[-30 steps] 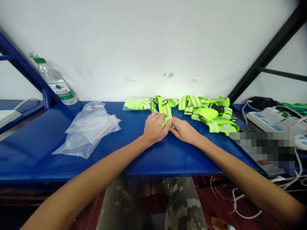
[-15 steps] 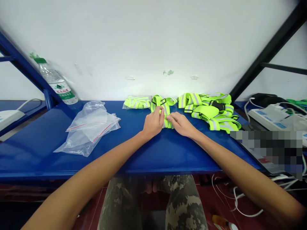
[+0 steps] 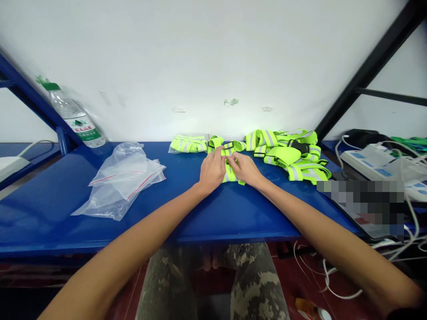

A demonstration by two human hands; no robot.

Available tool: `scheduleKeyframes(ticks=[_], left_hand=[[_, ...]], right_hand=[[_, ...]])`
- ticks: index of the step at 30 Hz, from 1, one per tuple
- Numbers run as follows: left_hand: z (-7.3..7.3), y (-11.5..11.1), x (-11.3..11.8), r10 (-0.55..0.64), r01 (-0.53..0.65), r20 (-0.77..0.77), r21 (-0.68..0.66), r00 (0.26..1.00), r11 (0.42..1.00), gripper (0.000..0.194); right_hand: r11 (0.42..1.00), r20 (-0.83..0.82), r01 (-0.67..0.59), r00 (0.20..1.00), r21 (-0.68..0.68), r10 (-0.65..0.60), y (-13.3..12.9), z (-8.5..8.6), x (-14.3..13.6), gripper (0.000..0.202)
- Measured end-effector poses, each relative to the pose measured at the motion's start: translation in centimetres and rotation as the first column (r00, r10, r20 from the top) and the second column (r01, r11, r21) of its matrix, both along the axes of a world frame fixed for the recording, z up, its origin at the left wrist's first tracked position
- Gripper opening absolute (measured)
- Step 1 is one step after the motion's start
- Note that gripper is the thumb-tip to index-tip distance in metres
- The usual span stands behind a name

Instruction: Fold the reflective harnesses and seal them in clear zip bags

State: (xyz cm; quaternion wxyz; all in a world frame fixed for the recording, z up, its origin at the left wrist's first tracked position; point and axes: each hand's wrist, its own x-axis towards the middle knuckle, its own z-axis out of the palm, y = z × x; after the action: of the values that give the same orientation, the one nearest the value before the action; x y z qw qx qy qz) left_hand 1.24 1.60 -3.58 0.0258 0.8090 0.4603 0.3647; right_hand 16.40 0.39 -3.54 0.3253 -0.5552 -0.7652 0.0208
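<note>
Between my hands is a neon-yellow reflective strap [image 3: 230, 176] with grey stripes and black trim, partly gathered on the blue table. My left hand [image 3: 212, 169] grips its left side with fingers curled. From the right, my right hand [image 3: 245, 168] pinches the same strap, its fingertips close to those of my left hand. Part of the webbing is hidden under my fingers. Just behind and to the left lies a clear bag with a folded reflective strap [image 3: 188, 144] inside. A loose heap of similar reflective straps [image 3: 283, 155], with a black buckle, lies to the right.
Clear zip bags [image 3: 123, 178] with red seal lines lie on the left of the blue table [image 3: 253, 218]. A water bottle [image 3: 78, 118] leans at the back left. White power strips [image 3: 370, 160] and cables are at the right, near a blurred-out patch.
Both hands have drawn closer together on the strap, my right hand shifting left and slightly up. The strap's upper loop sits lower and flatter. The view has shifted slightly.
</note>
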Motion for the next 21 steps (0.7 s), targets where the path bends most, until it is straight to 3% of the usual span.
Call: scheduleKeyframes(ticks=[4,7,11,17,21], left_hand=[[0.1,0.5,0.0,0.001,-0.004,-0.033,-0.091,0.999,0.996,0.033],[0.4,0.7,0.0,0.013,-0.019,-0.043,-0.157,0.999,0.987,0.031],[0.6,1.0,-0.1,0.069,-0.073,-0.024,-0.242,0.997,0.968,0.030],[0.8,1.6,0.2,0.174,-0.137,0.081,-0.341,0.981,0.930,0.027],[0.9,2.0,0.5,0.199,-0.120,0.145,-0.426,0.969,0.897,0.029]], right_hand=[[0.992,0.110,-0.005,0.994,0.124,-0.008,-0.3,0.0,-0.3,0.046],[0.991,0.195,-0.015,0.981,0.130,-0.011,-1.8,0.1,-0.5,0.050],[0.986,0.279,-0.137,0.954,0.094,0.106,-3.7,-0.1,-0.7,0.049],[0.973,0.162,-0.230,0.960,-0.003,0.228,-3.3,-0.8,-0.1,0.060],[0.967,0.117,-0.252,0.960,-0.036,0.254,-2.7,-0.8,0.0,0.064]])
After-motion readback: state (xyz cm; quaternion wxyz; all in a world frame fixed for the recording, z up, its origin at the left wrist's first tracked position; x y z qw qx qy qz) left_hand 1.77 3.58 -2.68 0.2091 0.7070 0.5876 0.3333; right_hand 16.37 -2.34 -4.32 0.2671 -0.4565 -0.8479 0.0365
